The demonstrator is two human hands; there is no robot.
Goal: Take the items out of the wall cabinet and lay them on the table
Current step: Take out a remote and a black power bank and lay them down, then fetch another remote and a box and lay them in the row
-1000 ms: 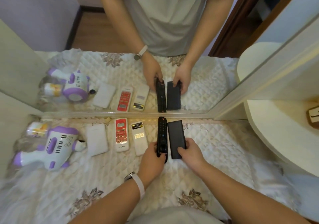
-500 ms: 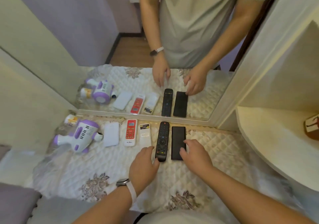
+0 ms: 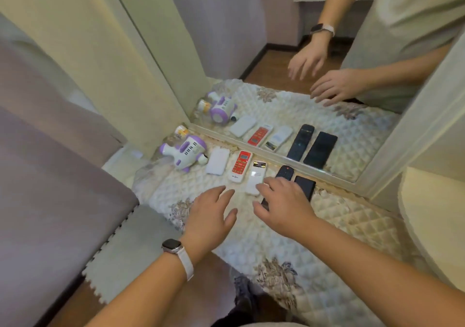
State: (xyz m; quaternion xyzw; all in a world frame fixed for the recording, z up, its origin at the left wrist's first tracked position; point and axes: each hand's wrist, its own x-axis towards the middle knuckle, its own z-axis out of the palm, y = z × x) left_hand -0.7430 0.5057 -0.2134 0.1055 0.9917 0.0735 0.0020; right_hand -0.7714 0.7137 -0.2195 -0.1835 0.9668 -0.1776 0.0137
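Both hands hover empty, fingers spread: left hand (image 3: 210, 211) short of the white remote (image 3: 256, 177), right hand (image 3: 281, 202) over the black remote (image 3: 284, 172). Keep the table (image 3: 352, 226) row straight beside the mirror (image 3: 276, 75).

Home bedroom: quilted cover (image 3: 339, 228), mirror (image 3: 289, 80)

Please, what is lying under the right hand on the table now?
Under the right hand lie a black remote and a flat black device. Only their far ends show; the hand covers their near parts, so contact cannot be judged.
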